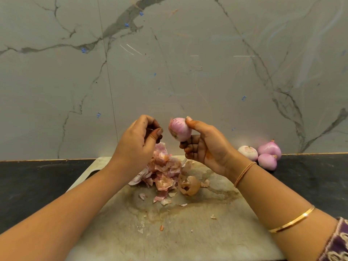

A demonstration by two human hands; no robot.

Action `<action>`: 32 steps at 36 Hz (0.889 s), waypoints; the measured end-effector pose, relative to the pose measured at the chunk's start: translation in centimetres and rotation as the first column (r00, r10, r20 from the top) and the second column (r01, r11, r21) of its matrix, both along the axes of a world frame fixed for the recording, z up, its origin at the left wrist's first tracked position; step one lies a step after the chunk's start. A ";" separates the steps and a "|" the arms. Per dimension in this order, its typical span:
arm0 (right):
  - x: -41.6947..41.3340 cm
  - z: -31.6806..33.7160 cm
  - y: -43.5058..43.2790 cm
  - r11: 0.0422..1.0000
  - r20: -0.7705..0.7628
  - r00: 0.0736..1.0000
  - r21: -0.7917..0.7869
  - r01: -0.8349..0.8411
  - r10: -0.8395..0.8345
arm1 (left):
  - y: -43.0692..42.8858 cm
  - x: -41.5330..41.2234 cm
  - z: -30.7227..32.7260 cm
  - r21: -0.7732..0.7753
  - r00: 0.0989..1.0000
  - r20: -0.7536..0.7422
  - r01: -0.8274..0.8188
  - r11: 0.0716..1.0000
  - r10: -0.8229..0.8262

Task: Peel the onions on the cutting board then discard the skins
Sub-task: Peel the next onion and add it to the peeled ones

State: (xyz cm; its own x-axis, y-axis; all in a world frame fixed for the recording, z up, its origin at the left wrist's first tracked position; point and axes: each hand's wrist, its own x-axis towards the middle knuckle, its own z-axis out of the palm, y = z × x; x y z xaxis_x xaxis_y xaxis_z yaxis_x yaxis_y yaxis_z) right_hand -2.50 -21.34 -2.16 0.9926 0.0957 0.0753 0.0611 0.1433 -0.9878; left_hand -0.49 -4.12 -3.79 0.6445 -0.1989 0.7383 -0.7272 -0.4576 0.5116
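So that scraps land among the skins point(165, 172), I judge, the right hand point(205, 147) pinches the onion point(179, 129) above them; the left hand point(137, 142) curls, contents unclear.

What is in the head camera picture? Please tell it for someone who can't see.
The right hand holds a pink onion above a stained cutting board, the left hand curled beside it. Skins are heaped on the board; three more onions sit on the dark counter.
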 end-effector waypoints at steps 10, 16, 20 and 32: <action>0.1 -0.3 0.3 0.993 0.121 0.985 -0.024 -0.120 0.122 | -0.1 -0.9 0.5 -0.188 0.982 -0.114 0.130 0.974 -0.153; -0.1 -0.2 0.4 0.989 0.151 0.977 -0.023 -0.147 0.148 | -0.4 -1.1 0.7 -0.230 0.979 -0.111 0.142 0.963 -0.171; -0.1 -0.1 0.4 0.990 0.168 0.976 -0.041 -0.134 0.139 | -0.5 -1.0 0.5 -0.267 0.974 -0.131 0.145 0.953 -0.185; 0.0 -0.2 0.3 0.991 0.175 0.976 -0.054 -0.119 0.127 | -0.3 -0.3 0.2 -0.332 0.976 -0.174 0.064 0.941 -0.128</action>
